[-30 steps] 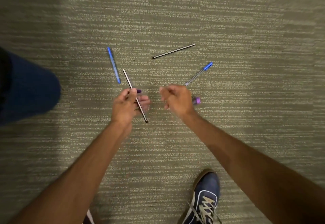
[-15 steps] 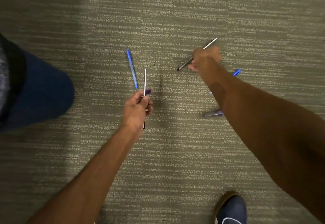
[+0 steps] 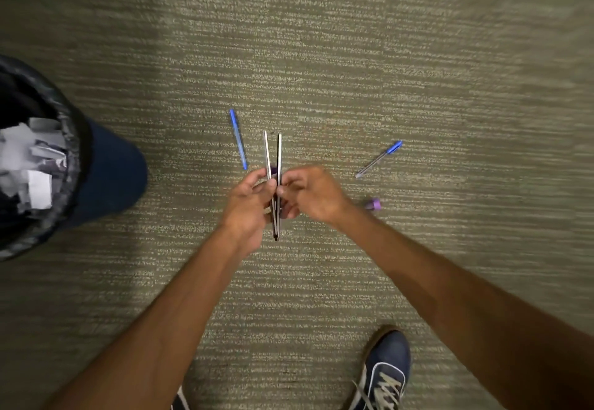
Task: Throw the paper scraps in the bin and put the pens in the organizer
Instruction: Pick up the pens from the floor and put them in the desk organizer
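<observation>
From the head camera, both hands meet over the grey-green carpet (image 3: 418,56). The left hand (image 3: 249,204) is curled around the lower part of a thin silver pen (image 3: 266,155), and a purple-tipped pen (image 3: 274,170) shows just behind its fingers. The right hand (image 3: 308,192) pinches a second thin silver pen (image 3: 279,155) beside the first; the two stand close together, nearly parallel, meeting at their lower ends. On the carpet, a blue pen (image 3: 238,139) lies just left of the held pair, a clear pen with a blue cap (image 3: 379,159) lies to the right, and a purple-capped pen (image 3: 373,204) peeks out past the right wrist. At the left edge, a dark blue bin (image 3: 109,171) with a black liner holds paper scraps (image 3: 29,162). A blue sneaker (image 3: 384,374) stands at the bottom.
</observation>
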`<state>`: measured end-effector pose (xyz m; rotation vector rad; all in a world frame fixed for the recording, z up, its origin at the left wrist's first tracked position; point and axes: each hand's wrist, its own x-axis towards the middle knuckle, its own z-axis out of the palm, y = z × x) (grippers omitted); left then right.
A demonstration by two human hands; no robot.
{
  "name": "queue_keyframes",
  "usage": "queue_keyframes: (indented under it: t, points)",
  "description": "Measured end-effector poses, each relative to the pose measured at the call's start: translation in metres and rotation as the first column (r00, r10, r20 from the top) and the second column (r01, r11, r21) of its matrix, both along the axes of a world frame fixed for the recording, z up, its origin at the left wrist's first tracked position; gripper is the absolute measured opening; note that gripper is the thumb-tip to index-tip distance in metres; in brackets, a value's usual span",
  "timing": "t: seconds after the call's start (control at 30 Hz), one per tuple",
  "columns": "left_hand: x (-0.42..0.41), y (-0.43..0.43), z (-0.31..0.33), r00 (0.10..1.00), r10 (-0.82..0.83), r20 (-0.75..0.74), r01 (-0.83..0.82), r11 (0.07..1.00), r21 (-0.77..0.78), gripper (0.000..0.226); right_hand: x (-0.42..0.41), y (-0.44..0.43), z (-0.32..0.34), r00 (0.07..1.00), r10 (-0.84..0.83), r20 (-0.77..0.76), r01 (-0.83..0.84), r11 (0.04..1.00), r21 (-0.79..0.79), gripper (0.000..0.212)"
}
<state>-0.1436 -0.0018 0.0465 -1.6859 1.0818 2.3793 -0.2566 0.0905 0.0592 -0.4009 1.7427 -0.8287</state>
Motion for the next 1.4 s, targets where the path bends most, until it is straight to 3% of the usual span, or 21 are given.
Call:
queue_keyframes:
  t: [0.2,0.3,0.4,0.43,0.47,0.53,0.57,0.67,0.73,0.93,1.0,1.1,1.17,1.27,1.4]
  points:
    - [0.016,0.014,0.008,0.999,-0.021,-0.039,0.030,0.974,0.224,0.036,0.025,0.029,0.010,0.928,-0.347,0.133,0.355,0.934,-0.042,0.013]
    - [0.016,0.023,0.008,0.998,-0.048,-0.038,0.056,0.973,0.226,0.021,0.034,0.045,0.005,0.975,-0.179,-0.130,0.164,0.979,-0.121,0.013]
    - [0.009,0.029,0.006,1.000,0.010,0.011,-0.011,0.991,0.136,0.018,0.027,0.066,-0.013,0.925,-0.218,-0.310,0.226,0.974,-0.009,0.016]
    - [0.005,0.031,0.005,0.999,0.025,0.023,-0.028,0.994,0.106,0.018,0.021,0.075,-0.023,0.875,-0.339,-0.345,0.382,0.922,0.061,0.016]
    - [0.002,0.032,0.004,0.999,0.034,0.033,-0.037,0.996,0.079,0.018,0.015,0.084,-0.032,0.786,-0.534,-0.311,0.580,0.811,0.076,0.013]
    - [-0.002,0.034,0.002,0.999,0.032,0.037,-0.034,0.999,0.032,0.017,0.004,0.097,-0.049,0.533,-0.829,-0.167,0.846,0.519,0.124,0.010]
    - [-0.004,0.035,0.000,0.999,0.029,0.035,-0.029,1.000,0.012,0.017,0.000,0.101,-0.058,0.521,-0.825,-0.221,0.853,0.491,0.177,0.017]
    - [-0.006,0.038,-0.008,0.999,0.024,0.022,-0.024,0.999,-0.031,0.016,-0.015,0.103,-0.087,0.595,-0.720,-0.358,0.804,0.519,0.291,0.059]
    - [-0.003,0.038,-0.013,0.999,0.034,0.011,-0.034,0.999,-0.041,0.016,-0.020,0.101,-0.106,0.570,-0.730,-0.376,0.820,0.479,0.314,0.069]
    - [0.009,0.034,0.000,0.999,0.035,-0.010,-0.036,0.998,-0.050,0.017,-0.023,0.096,-0.108,0.486,-0.832,-0.267,0.870,0.430,0.241,0.015]
    - [0.015,0.032,0.017,0.999,0.033,-0.015,-0.034,0.998,-0.058,0.018,-0.014,0.095,-0.076,0.419,-0.894,-0.158,0.902,0.389,0.188,0.017]
    - [0.024,0.030,0.058,0.998,0.063,-0.030,-0.065,0.996,-0.068,0.015,0.003,0.090,-0.004,0.493,-0.859,0.136,0.863,0.503,0.050,0.023]
    - [0.031,0.028,0.091,0.995,0.086,-0.043,-0.089,0.994,-0.070,0.015,0.014,0.087,0.042,0.497,-0.805,0.323,0.854,0.521,-0.016,0.028]
    - [0.043,0.023,0.142,0.995,0.090,-0.052,-0.094,0.992,-0.082,0.015,0.031,0.082,0.109,0.690,-0.682,0.244,0.721,0.678,-0.145,0.039]
    - [0.065,0.011,0.213,0.993,0.112,-0.038,-0.115,0.986,-0.121,0.010,0.048,0.072,0.208,0.813,-0.558,0.166,0.582,0.783,-0.218,0.048]
